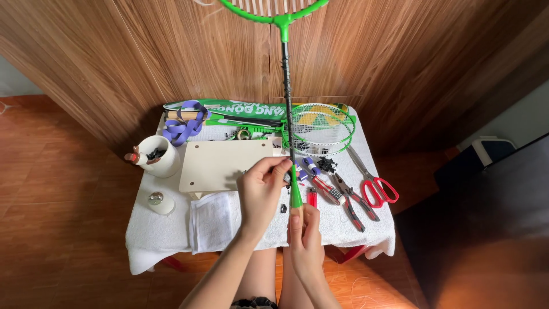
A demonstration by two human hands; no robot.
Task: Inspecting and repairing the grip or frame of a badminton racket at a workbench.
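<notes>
We are looking down over a wall of brown wood-grain panels (171,51) and a reddish wooden floor (57,217), with a small table (366,240) draped in a white, nubby towel sitting against the wall.

We are holding a green badminton racket (284,23) upright over the table, its thin dark shaft rising to a bright green frame that is running out of the top of the view. Our right hand (306,243) is wrapping around the bare wooden handle at the bottom, fingers pressed together around it and the thumb lying up along it toward the glossy green cone. Our left hand (260,191) is sitting just above, its thumb and fingertips pinching the shaft right over that cone, so the cone is lying between our two hands.

On the towel, a green printed racket bag (229,109) is lying along the back edge, and a second green racket head (320,129) with white strings is resting flat beside it. A pale, smooth rectangular board (223,163) is lying in the middle, with a folded white cloth (210,220) in front of it. A round white mug (160,154) is standing to the left, purple tape (183,126) is looping behind it, and a small white disc with a shiny ball (159,201) is sitting nearer us. To the right, red-handled scissors (374,183) and dark pliers (354,200) are lying side by side.
</notes>
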